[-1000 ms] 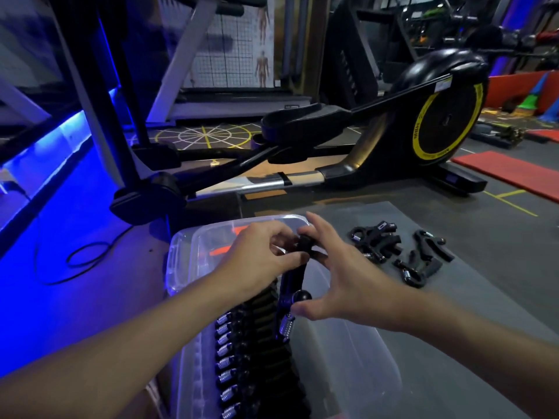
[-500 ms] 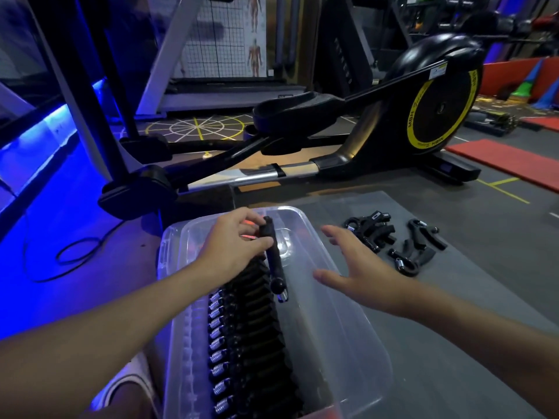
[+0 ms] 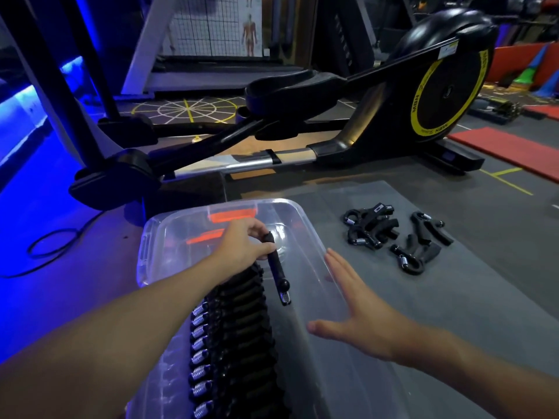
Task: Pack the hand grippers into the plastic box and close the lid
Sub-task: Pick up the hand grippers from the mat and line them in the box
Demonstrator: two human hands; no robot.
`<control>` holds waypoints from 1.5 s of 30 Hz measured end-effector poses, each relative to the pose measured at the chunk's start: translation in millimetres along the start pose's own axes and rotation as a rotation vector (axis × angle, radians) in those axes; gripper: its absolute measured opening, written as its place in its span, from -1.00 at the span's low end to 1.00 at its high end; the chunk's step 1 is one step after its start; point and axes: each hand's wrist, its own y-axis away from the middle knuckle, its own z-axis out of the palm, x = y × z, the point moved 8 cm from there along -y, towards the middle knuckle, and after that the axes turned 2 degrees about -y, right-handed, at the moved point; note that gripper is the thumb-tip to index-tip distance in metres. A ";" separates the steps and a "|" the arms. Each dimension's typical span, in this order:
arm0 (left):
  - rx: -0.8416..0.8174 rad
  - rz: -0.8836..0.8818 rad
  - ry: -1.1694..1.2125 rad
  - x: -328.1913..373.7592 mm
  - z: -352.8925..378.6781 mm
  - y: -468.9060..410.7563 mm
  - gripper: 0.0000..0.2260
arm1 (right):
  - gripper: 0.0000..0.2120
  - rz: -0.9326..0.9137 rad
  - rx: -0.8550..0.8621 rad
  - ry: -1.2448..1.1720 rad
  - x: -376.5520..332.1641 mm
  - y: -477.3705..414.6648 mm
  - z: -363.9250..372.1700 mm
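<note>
Black cable [image 3: 51, 246] loops on the floor left of the plastic box [image 3: 145, 249]. Inside the box, along its left side, a row of packed grippers [image 3: 233, 334] stands on edge with springs facing left, running from the near end to about midway.

Left hand [image 3: 242, 246] is over the far end of that row, fingers curled, pinching the handle top of one hand gripper [image 3: 276, 267]. It hangs spring-end down inside the box, just right of the row's far end, apparently not set down.

Right hand [image 3: 360, 316] is at the box's right rim, fingers straight and together, thumb spread, holding nothing. Cannot tell if it touches the rim.

Right of the box, well apart on the grey mat [image 3: 453, 297], are the loose grippers [image 3: 369, 228] in two clumps, count unclear.

Progress, as a judgement: most are packed. Left to do: seat the held one, bring over the loose clumps, close the lid. No lid can be made out.
</note>
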 end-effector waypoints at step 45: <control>-0.391 0.092 -0.963 -76.0 34.2 11.3 0.02 | 0.15 -0.015 0.032 -0.107 11.2 -5.7 4.3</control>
